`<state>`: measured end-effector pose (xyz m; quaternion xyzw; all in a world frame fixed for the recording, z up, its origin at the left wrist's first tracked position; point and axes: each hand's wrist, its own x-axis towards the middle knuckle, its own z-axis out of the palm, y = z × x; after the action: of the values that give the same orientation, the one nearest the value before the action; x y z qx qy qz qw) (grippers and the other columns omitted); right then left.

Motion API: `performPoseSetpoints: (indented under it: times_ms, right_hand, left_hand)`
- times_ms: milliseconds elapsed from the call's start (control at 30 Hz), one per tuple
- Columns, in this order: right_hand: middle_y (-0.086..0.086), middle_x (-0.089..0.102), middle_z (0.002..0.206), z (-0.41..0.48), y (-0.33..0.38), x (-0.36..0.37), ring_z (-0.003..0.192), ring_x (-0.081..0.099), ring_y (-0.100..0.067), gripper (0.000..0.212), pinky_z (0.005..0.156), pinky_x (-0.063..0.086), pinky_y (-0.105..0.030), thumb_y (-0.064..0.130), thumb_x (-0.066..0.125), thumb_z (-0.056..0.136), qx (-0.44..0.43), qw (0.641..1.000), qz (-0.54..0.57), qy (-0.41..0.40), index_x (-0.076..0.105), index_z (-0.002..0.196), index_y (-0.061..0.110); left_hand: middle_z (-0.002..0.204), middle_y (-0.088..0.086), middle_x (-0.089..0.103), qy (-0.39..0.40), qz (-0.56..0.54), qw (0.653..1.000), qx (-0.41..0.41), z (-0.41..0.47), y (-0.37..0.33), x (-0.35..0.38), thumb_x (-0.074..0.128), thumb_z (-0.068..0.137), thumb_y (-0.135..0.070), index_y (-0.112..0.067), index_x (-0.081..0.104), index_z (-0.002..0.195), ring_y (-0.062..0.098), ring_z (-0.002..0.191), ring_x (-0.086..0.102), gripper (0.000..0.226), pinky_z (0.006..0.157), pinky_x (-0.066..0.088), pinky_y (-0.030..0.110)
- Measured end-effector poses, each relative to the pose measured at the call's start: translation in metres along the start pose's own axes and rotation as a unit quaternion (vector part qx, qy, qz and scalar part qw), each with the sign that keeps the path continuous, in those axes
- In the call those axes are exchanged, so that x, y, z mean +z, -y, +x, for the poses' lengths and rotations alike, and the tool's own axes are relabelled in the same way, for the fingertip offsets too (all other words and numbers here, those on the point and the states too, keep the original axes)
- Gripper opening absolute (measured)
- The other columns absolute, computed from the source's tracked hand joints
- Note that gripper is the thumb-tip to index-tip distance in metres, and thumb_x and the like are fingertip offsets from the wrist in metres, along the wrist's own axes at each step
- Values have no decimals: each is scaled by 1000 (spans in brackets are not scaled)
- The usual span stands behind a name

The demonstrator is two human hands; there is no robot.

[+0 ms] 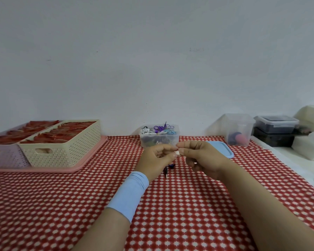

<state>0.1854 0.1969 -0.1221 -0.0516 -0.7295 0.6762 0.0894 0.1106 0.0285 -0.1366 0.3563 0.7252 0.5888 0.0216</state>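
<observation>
Red-checked tablecloth (62,205) under a bare wall, and at the left a cream basket (62,153) sits on a pink tray (91,160). Centre frame, the left hand (154,160) and right hand (201,158) meet above the cloth, both pinching a small white piece (177,152) between curled fingertips, just before the clear box of earphones (159,137); a blue lid (225,150) lies right

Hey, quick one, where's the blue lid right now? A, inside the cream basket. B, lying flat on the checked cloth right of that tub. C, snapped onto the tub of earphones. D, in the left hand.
B: the blue lid lies flat on the checked cloth just right of the open tub of earphones, partly behind the right hand, which pinches a small white piece.
</observation>
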Motion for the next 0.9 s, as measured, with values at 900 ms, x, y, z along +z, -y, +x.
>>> performPoseSetpoints:
  times_ms: [900]
  right_hand:
    - [-10, 77, 94, -8, 4, 0, 59, 56, -16, 18, 54, 39, -28, 23, 70, 91, -33, 998, -45, 6, 79, 93, 8]
  left_hand:
    - [77, -11, 74, 11, 52, 999, -4, -1, -4, -5, 65, 93, -22, -21, 76, 86, -3, 64, 64, 13, 64, 48, 10]
